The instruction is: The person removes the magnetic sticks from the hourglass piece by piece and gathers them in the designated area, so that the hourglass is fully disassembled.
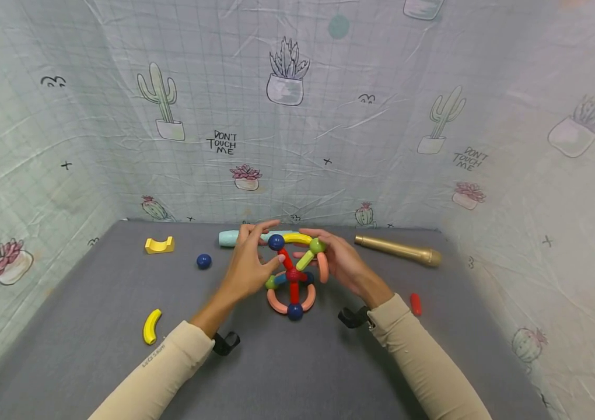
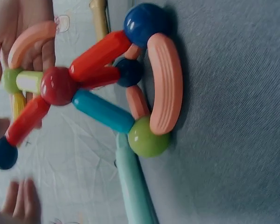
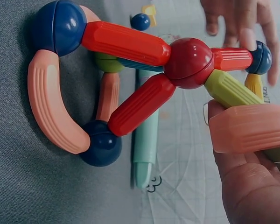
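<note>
A magnetic ball-and-stick construction [image 1: 293, 274] stands on the grey table, with salmon curved rods round its base and a red ball [image 3: 190, 63] at its centre. Two upper arms, red and light green, end in a blue ball [image 1: 276, 242] and a green ball [image 1: 318, 245], bridged by a yellow curved rod [image 1: 297, 238]. My left hand [image 1: 247, 268] is at the blue ball, thumb touching it, other fingers spread apart. The right hand [image 1: 347, 265] holds the green-ball corner from behind, its fingers partly hidden. From that corner hangs another salmon curved rod [image 3: 252, 128].
A teal stick [image 1: 228, 238] lies behind the construction, a gold stick [image 1: 399, 251] back right. To the left are a yellow notched block [image 1: 159, 245], a loose blue ball [image 1: 204, 261] and a yellow curved rod [image 1: 152, 326]. A red rod [image 1: 415, 304] lies at right.
</note>
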The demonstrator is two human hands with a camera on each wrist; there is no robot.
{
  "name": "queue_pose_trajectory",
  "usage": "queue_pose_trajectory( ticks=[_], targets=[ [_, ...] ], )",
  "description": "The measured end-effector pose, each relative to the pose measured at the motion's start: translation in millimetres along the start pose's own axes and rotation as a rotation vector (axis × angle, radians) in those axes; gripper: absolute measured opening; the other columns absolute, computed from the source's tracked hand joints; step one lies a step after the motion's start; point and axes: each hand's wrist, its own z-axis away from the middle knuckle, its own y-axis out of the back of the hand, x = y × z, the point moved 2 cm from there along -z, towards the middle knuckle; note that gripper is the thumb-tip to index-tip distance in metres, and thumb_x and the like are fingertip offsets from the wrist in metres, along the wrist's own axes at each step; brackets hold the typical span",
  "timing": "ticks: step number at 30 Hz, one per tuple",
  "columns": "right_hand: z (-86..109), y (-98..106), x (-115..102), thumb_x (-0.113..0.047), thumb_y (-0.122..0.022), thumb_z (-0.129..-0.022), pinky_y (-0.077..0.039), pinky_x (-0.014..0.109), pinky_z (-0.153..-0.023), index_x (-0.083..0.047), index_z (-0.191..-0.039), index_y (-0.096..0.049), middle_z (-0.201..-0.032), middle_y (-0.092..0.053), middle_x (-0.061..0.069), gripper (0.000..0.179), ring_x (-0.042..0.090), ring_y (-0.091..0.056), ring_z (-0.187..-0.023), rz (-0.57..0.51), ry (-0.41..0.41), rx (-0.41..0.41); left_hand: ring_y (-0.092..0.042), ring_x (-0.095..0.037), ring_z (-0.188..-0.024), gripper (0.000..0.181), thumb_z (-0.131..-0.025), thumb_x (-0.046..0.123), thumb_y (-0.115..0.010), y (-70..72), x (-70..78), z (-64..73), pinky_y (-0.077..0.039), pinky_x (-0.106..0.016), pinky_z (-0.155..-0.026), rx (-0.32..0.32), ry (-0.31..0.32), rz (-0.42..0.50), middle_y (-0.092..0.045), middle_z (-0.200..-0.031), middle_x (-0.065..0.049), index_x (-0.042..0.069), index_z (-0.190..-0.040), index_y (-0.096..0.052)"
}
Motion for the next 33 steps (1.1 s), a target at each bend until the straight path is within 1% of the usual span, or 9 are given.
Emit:
queue_pose_trajectory(
  ticks=[4, 7, 10, 12, 16, 20, 23, 29, 33],
  targets=[
    [0.4, 1, -1, -0.030, -0.027, -0.117, -0.049, 0.043, -0.117, -0.013, -0.164, -0.040, -0.165, -0.045, 0.015, 0.051, 0.040, -0.056, -0.144, -0.010, 0.005, -0.009, -0.046, -0.028, -0.110, 0.056, -0.090, 0.024, -0.084, -4.2, 13.7, 12.5, -0.040, -0.042, -0.089, 0.205, -0.114, -0.117, -0.047, -0.125, -0.015, 0.019, -0.142, -0.064],
    [1.6, 2, -2, -0.028, -0.026, -0.117, -0.047, 0.047, -0.119, -0.014, -0.163, -0.041, -0.165, -0.045, 0.016, 0.051, 0.041, -0.055, -0.144, -0.012, 0.015, -0.015, -0.051, -0.027, -0.102, 0.042, -0.091, 0.026, -0.083, -15.8, 23.7, 22.2, -0.044, -0.038, -0.083, 0.279, -0.209, -0.169, -0.054, -0.116, -0.011, 0.015, -0.130, -0.071],
    [2.6, 3, -2, -0.026, -0.026, -0.116, -0.043, 0.053, -0.121, -0.013, -0.163, -0.042, -0.165, -0.045, 0.017, 0.052, 0.035, -0.062, -0.139, 0.005, 0.027, -0.013, -0.059, -0.023, -0.092, 0.034, -0.093, 0.029, -0.083, -33.6, 31.2, 30.2, -0.049, -0.032, -0.073, 0.265, -0.262, -0.181, -0.063, -0.109, -0.006, 0.015, -0.123, -0.072],
    [2.8, 4, -2, -0.025, -0.027, -0.115, -0.042, 0.054, -0.121, -0.013, -0.163, -0.042, -0.165, -0.045, 0.016, 0.052, 0.028, -0.065, -0.132, 0.017, 0.030, -0.006, -0.065, -0.019, -0.086, 0.035, -0.093, 0.031, -0.083, -46.0, 35.0, 34.3, -0.052, -0.029, -0.069, 0.228, -0.264, -0.166, -0.068, -0.105, -0.003, 0.015, -0.123, -0.072],
    [2.7, 3, 0, -0.025, -0.029, -0.115, -0.048, 0.049, -0.118, -0.015, -0.163, -0.043, -0.164, -0.045, 0.019, 0.051, 0.022, -0.067, -0.129, 0.022, 0.018, -0.002, -0.072, -0.014, -0.076, 0.045, -0.094, 0.038, -0.083, -67.4, 40.1, 38.1, -0.054, -0.025, -0.064, 0.169, -0.209, -0.137, -0.077, -0.105, -0.001, 0.015, -0.129, -0.067],
    [2.5, 2, 1, -0.025, -0.029, -0.115, -0.052, 0.043, -0.114, -0.017, -0.163, -0.043, -0.164, -0.045, 0.022, 0.050, 0.025, -0.066, -0.134, 0.004, 0.011, -0.011, -0.064, -0.005, -0.060, 0.054, -0.094, 0.043, -0.082, -81.9, 42.1, 36.8, -0.047, -0.019, -0.056, 0.143, -0.127, -0.117, -0.076, -0.084, -0.001, 0.016, -0.136, -0.060],
    [2.5, 1, 1, -0.025, -0.029, -0.115, -0.054, 0.039, -0.111, -0.015, -0.163, -0.042, -0.163, -0.044, 0.024, 0.051, 0.022, -0.068, -0.130, -0.005, 0.014, -0.009, -0.060, -0.001, -0.055, 0.056, -0.094, 0.041, -0.082, -88.1, 42.1, 34.6, -0.045, -0.018, -0.053, 0.158, -0.097, -0.098, -0.071, -0.069, 0.000, 0.016, -0.137, -0.056],
    [2.7, 3, 1, -0.026, -0.030, -0.114, -0.057, 0.033, -0.099, -0.018, -0.162, -0.045, -0.162, -0.045, 0.022, 0.051, 0.018, -0.066, -0.113, 0.058, 0.016, 0.020, -0.063, -0.003, -0.059, 0.048, -0.093, 0.027, -0.081, -91.1, 41.1, 32.2, -0.048, -0.017, -0.056, 0.196, -0.094, -0.054, -0.078, -0.089, 0.004, 0.015, -0.131, -0.056],
    [2.7, 3, 1, -0.027, -0.031, -0.115, -0.057, 0.033, -0.100, -0.018, -0.162, -0.046, -0.161, -0.049, 0.017, 0.050, 0.023, -0.067, -0.122, 0.064, 0.022, 0.029, -0.062, -0.001, -0.062, 0.044, -0.091, 0.022, -0.078, -88.1, 40.6, 31.4, -0.050, -0.020, -0.060, 0.147, -0.083, 0.005, -0.075, -0.089, 0.005, 0.016, -0.130, -0.059]
  ],
)
